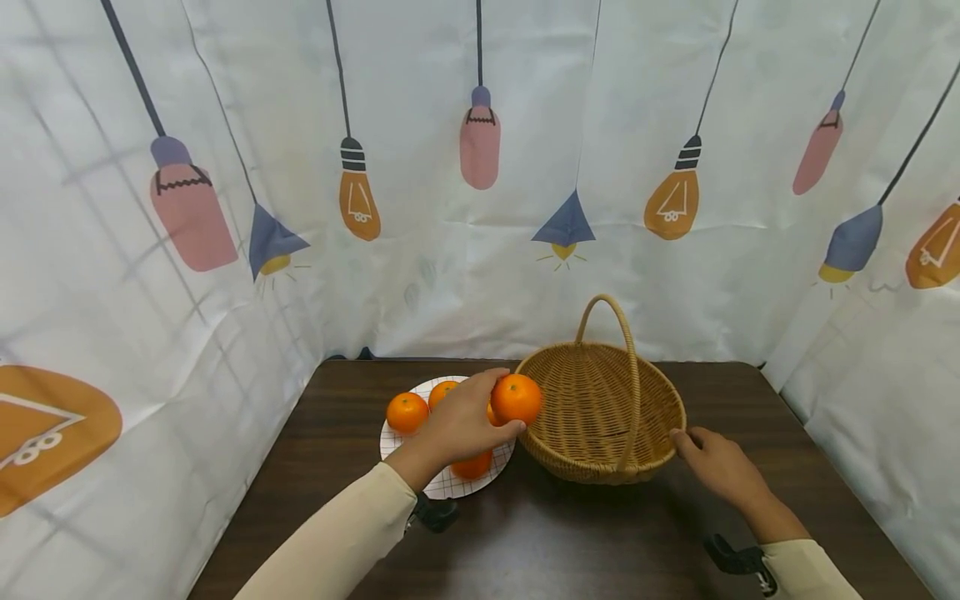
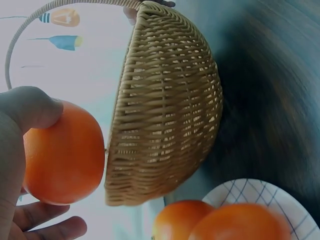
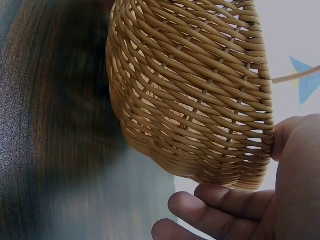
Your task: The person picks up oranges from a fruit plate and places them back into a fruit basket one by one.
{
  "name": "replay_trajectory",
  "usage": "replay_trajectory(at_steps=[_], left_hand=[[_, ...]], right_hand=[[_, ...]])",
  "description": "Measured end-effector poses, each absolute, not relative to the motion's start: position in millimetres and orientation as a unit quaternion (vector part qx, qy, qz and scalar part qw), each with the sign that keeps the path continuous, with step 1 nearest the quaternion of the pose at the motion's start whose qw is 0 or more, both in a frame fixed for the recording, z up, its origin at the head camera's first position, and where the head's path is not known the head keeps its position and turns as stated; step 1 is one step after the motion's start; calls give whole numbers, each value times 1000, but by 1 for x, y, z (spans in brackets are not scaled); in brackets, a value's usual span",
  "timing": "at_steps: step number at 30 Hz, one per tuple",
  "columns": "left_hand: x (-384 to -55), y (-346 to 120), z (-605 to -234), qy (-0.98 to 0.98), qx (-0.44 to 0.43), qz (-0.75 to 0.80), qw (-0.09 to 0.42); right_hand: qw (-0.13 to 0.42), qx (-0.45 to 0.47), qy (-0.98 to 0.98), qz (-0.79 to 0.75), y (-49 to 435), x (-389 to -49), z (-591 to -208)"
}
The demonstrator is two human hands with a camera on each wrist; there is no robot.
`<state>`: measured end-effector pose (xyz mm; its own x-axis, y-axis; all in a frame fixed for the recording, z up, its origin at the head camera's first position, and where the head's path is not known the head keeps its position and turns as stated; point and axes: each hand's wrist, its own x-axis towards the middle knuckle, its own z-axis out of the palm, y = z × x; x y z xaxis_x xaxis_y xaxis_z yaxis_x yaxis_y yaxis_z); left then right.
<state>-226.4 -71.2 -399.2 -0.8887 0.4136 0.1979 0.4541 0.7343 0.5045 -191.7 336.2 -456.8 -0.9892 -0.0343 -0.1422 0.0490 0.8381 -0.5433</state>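
Note:
My left hand (image 1: pixel 459 423) grips an orange (image 1: pixel 517 398) between thumb and fingers, raised at the left rim of a wicker basket (image 1: pixel 581 387). In the left wrist view, that orange (image 2: pixel 65 155) is just beside the basket's woven wall (image 2: pixel 160 100). The basket is empty inside, its tall handle arching up. With thumb at the rim and fingertips against the outer wall, my right hand (image 1: pixel 720 468) holds the basket's right side. Several more oranges (image 1: pixel 407 412) lie on a white checked plate (image 1: pixel 442 488), partly hidden by my left hand and forearm.
Everything stands on a dark wooden table (image 1: pixel 525 542). A white curtain (image 1: pixel 420 292) printed with hanging lamps encloses the back and both sides. The basket's handle (image 1: pixel 630 350) rises across its middle. Black straps (image 1: pixel 435 512) circle both wrists.

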Motion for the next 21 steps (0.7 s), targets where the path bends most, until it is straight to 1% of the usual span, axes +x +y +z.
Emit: replay_trajectory(at_steps=[21], left_hand=[[-235,-45,-407,-931,-250,-265,36]], right_hand=[[74,4,956,-283,334,-190,-455]])
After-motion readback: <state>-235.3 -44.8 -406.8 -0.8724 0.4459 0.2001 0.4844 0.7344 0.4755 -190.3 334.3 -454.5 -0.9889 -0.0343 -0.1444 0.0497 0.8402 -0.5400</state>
